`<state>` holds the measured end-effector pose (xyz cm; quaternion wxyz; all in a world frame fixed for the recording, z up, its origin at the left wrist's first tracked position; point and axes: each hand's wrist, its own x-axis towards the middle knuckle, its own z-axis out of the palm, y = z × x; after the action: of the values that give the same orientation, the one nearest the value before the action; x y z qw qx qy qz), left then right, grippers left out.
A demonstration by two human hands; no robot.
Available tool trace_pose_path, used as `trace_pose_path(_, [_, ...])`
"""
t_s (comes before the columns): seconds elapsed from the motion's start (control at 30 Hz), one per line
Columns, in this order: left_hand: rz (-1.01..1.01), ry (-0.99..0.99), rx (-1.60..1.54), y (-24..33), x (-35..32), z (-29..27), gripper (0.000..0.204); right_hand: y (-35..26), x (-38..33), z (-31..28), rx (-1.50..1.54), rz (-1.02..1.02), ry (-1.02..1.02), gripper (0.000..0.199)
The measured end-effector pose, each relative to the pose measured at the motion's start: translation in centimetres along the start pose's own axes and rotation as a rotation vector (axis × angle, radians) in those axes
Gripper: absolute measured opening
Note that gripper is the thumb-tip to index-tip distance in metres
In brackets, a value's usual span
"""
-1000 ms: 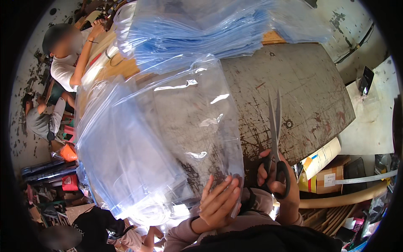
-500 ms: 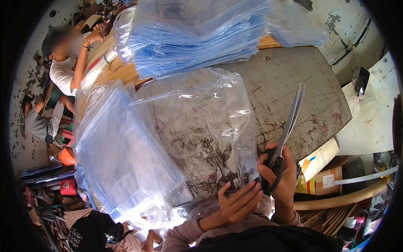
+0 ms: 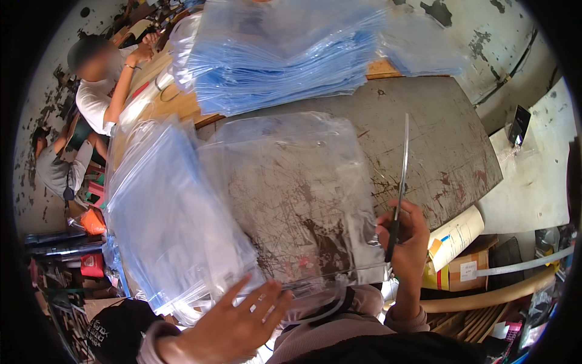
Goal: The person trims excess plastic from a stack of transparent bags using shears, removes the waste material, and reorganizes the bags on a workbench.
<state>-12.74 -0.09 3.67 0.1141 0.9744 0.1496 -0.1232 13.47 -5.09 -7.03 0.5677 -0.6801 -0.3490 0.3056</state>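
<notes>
With left fingers (image 3: 236, 291) spread loose and right fingers (image 3: 417, 217) grasping scissors (image 3: 393, 236), shifts leftward from the sheet (image 3: 297, 188) corner toward the left pile (image 3: 176, 206), leaving only right fingers near that corner.

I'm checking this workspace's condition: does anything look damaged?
Yes: the tabletop is heavily scratched and marked, visible even through the clear plastic. The wall at upper right is blotched dark, perhaps from peeling.

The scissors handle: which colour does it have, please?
The scissors handle is black; it shows best in the head view.
</notes>
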Motion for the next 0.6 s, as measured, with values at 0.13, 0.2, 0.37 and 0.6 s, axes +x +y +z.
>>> trace_pose_path(0.13, [0.094,0.276,0.333,-4.2,6.3,-2.1,0.040,-0.6,-0.5,1.9,0.181,0.002,-0.054,0.043])
trace_pose_path(0.2, [0.202,0.421,0.337,-6.5,11.8,-2.4,0.033,-0.4,-0.8,2.4,0.205,-0.013,-0.048,0.041])
trace_pose_path(0.37, [0.545,0.256,-0.144,-9.7,19.5,-1.2,0.017,-0.2,-0.8,1.7,0.234,0.014,-0.018,0.042])
trace_pose_path(0.6, [0.623,0.415,-0.477,-11.3,19.3,-0.2,0.014,-1.5,-0.8,0.6,0.187,0.066,-0.120,0.042])
